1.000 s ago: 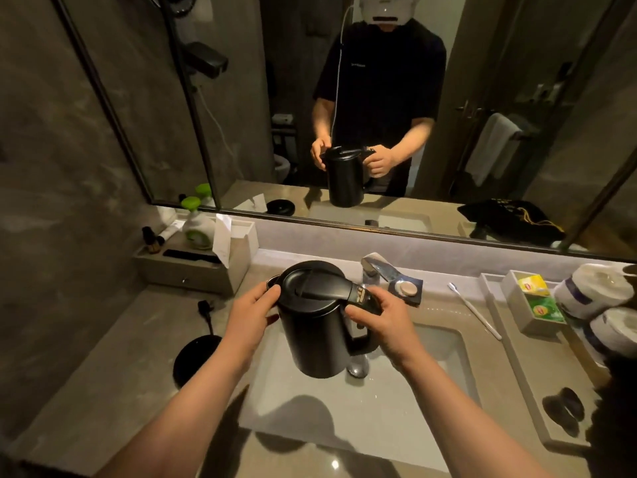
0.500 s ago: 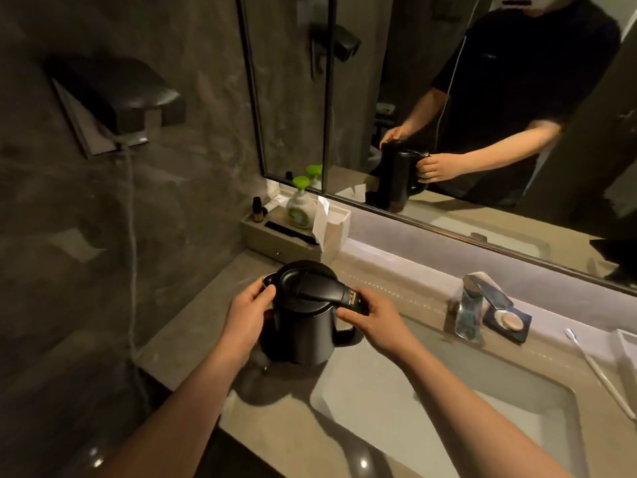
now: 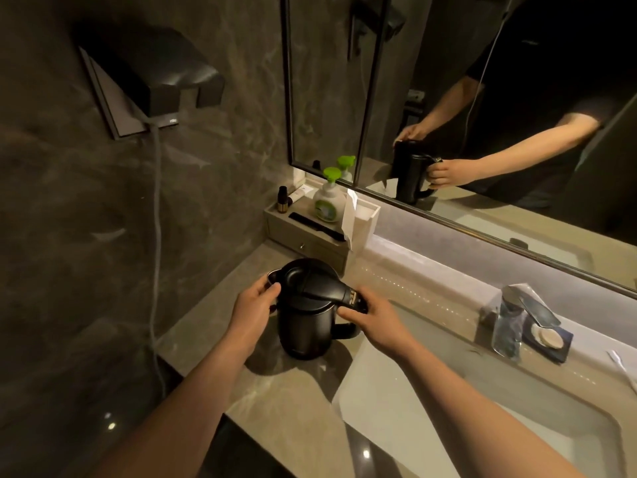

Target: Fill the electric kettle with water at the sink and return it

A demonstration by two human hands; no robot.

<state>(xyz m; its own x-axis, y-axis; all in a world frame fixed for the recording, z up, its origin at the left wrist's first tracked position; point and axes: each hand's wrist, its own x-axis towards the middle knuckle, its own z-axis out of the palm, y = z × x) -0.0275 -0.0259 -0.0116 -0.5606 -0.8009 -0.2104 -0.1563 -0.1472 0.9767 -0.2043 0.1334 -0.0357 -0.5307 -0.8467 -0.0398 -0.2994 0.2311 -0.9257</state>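
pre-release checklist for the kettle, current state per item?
1. Kettle lid shut: ok.
2. Left hand steadying the spout side: ok.
3. Right hand on the handle: ok.
4. Kettle upright over the counter, left of the sink: ok.
5. Kettle seated on its base: cannot tell, the base is hidden beneath it.
6. Water inside: cannot tell, lid shut.
7. Clear of the tray behind: ok.
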